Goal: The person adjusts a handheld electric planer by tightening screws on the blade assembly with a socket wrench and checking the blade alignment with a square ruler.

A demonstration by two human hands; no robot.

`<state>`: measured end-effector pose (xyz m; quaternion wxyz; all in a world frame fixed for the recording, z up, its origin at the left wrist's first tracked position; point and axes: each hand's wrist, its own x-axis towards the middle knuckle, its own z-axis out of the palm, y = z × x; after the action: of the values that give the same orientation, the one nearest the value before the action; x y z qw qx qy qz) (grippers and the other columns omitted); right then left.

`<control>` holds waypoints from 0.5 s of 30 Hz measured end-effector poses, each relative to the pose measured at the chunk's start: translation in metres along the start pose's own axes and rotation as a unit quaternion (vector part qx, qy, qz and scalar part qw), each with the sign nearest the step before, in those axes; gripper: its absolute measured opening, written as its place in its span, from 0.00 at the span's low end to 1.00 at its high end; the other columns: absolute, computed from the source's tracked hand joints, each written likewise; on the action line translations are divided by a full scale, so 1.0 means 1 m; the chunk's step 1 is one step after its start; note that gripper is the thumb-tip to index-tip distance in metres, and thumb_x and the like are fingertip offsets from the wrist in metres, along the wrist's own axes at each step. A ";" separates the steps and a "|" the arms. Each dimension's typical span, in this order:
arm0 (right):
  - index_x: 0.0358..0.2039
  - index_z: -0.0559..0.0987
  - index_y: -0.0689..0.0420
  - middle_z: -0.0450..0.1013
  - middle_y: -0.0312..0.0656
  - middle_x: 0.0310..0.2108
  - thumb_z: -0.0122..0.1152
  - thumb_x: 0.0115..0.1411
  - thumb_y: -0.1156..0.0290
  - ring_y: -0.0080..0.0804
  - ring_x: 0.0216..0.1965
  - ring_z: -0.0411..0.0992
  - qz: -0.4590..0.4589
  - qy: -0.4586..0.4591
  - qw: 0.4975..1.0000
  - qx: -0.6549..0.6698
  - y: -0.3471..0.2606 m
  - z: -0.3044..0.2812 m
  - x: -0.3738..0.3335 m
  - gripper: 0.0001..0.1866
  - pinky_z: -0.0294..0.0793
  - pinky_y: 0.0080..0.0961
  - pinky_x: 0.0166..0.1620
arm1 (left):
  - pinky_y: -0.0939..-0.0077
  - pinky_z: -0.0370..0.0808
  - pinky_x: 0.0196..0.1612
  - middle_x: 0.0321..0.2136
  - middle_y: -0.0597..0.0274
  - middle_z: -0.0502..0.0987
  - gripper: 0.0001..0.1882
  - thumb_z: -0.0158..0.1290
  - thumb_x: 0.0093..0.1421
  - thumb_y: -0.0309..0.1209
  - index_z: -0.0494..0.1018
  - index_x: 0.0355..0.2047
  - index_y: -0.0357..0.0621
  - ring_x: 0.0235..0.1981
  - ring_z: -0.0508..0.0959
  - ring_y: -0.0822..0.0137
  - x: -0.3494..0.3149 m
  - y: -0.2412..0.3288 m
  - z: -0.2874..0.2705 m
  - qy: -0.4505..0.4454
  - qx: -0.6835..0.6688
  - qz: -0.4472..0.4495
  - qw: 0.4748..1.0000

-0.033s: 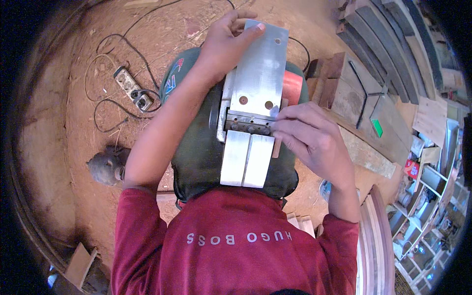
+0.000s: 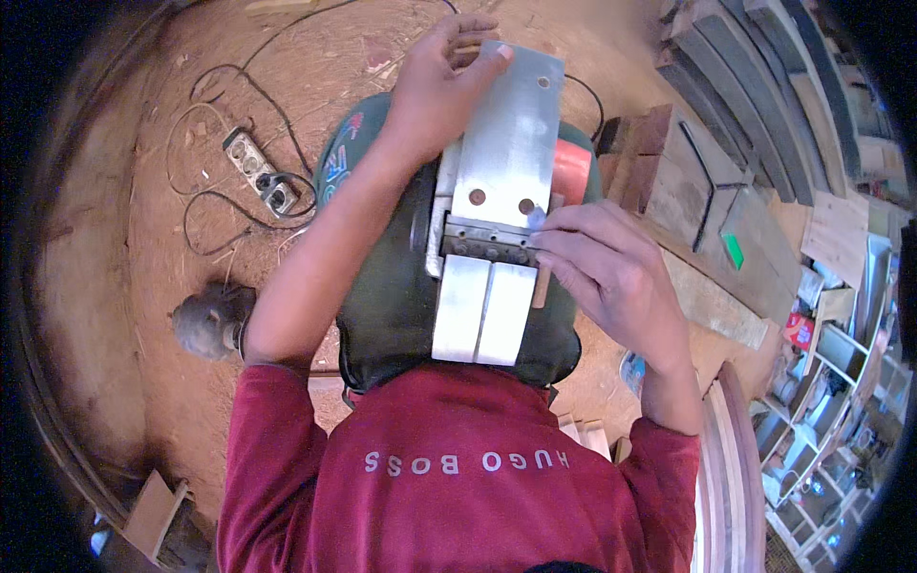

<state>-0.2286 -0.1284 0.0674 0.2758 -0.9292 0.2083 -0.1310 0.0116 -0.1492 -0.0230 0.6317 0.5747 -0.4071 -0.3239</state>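
Observation:
An upturned electric hand planer (image 2: 504, 134) rests on my lap, its flat metal sole facing up. The longer sole plate has several round holes. A dark cutter block (image 2: 485, 246) with a row of bolts sits in the gap between it and the shorter, grooved sole plate (image 2: 483, 307). At the planer's far end, my left hand (image 2: 426, 95) grips the left edge with its thumb lying on the sole. My right hand (image 2: 604, 260) is at the right end of the cutter block, fingertips pinched together. Whatever those fingertips hold is hidden.
A power strip (image 2: 258, 172) with plugs and looping black cables lies on the dirt floor to the left. Nearer is a dark grey rounded tool (image 2: 212, 321). Wooden blocks (image 2: 673, 181), curved planks (image 2: 745, 105) and a cluttered shelf (image 2: 829, 401) stand on the right.

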 end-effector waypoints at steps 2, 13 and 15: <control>0.39 0.84 0.61 0.79 0.43 0.42 0.69 0.53 0.77 0.40 0.42 0.78 0.003 0.001 1.000 -0.016 -0.005 -0.001 0.000 0.11 0.80 0.33 0.46 | 0.69 0.80 0.45 0.41 0.51 0.82 0.21 0.64 0.62 0.34 0.75 0.50 0.35 0.43 0.82 0.63 -0.015 0.007 -0.014 0.027 0.032 0.071 0.997; 0.39 0.84 0.60 0.79 0.46 0.47 0.71 0.52 0.77 0.44 0.46 0.78 0.025 0.062 0.998 0.005 0.000 0.010 -0.008 0.13 0.80 0.36 0.48 | 0.52 0.75 0.60 0.53 0.55 0.80 0.23 0.68 0.49 0.24 0.81 0.48 0.44 0.54 0.80 0.53 -0.140 0.027 -0.102 -0.200 0.283 0.258 0.902; 0.37 0.85 0.57 0.77 0.44 0.48 0.72 0.50 0.77 0.43 0.46 0.77 0.022 0.028 0.999 -0.007 -0.003 0.003 -0.008 0.12 0.79 0.35 0.47 | 0.55 0.77 0.58 0.52 0.55 0.81 0.23 0.69 0.50 0.27 0.81 0.48 0.43 0.52 0.81 0.54 -0.137 0.027 -0.100 -0.198 0.269 0.249 0.909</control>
<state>-0.2331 -0.1211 0.0660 0.2658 -0.9222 0.2377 -0.1496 0.0352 0.0210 -0.0163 0.4201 0.5267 -0.7254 -0.1410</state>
